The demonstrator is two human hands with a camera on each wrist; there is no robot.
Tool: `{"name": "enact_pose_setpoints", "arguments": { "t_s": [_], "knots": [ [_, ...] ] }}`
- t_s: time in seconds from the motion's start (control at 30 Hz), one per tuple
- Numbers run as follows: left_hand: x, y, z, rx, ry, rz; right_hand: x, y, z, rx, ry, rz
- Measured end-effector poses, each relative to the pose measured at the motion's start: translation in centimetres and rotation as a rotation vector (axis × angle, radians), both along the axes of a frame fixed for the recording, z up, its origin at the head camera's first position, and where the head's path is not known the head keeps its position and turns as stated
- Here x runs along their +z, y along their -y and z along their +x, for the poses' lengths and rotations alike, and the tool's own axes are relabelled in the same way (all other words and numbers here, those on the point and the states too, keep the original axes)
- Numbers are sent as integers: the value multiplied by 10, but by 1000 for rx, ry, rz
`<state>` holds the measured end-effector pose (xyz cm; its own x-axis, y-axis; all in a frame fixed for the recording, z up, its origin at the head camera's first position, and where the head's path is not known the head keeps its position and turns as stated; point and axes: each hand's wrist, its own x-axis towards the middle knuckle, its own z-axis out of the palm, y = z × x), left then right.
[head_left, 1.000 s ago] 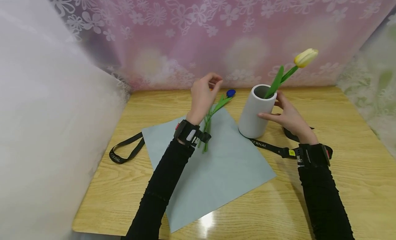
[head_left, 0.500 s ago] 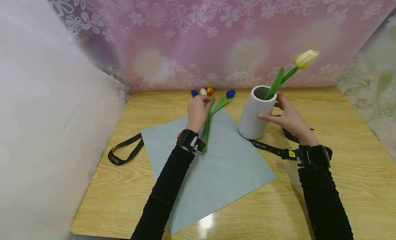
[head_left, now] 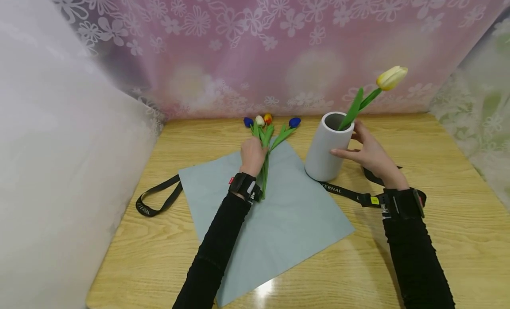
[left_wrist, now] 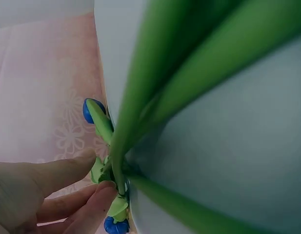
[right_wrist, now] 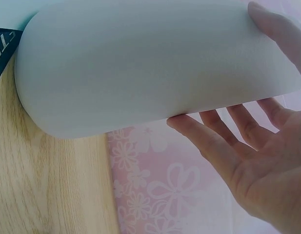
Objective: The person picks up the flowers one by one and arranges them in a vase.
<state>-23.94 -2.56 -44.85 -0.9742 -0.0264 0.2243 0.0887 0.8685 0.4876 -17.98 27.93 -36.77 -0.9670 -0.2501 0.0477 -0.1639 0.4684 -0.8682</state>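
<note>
In the head view my left hand is at the stems of several artificial tulips lying on a blue-grey sheet. Its thumb and fingertips close around a green tulip stem in the left wrist view. Past the hand show a blue tulip head, a white one and an orange-red one. Another blue tulip angles off to the right. My right hand grips a white vase by its side, thumb in front. A pale yellow tulip leans rightward out of the vase.
A black lettered strap runs by the vase's base and under the right wrist. Its other loop lies left of the sheet on the wooden table. A pink flowered curtain hangs behind the table.
My left hand has come down and toward me from above the flowers to the tulip stems, uncovering the blue, white and orange-red heads. The right hand stays on the vase.
</note>
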Motion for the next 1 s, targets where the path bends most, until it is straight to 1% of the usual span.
{"name": "enact_pose_setpoints", "arguments": {
  "t_s": [0.13, 0.27, 0.4, 0.5, 0.7, 0.83, 1.0],
  "knots": [
    [-2, 0, -1, -4, -3, -9, 0, 0, 1, -6, 7, 8],
    [-3, 1, -2, -3, 27, -18, 0, -1, 2, -6, 11, 5],
    [-4, 2, -2, -1, 60, -2, -1, -1, 1, 1, 6, 4],
    [-5, 2, -4, -1, 64, 10, 0, -1, 0, 0, 1, 5],
    [-7, 5, -3, 11, 56, 28, 0, 1, 1, 1, 1, 8],
    [-7, 7, -1, -7, 47, 77, -1, 1, 1, 0, 0, 12],
    [-2, 10, 3, -42, 30, 191, -1, 0, 1, 1, 1, 3]
  ]
}}
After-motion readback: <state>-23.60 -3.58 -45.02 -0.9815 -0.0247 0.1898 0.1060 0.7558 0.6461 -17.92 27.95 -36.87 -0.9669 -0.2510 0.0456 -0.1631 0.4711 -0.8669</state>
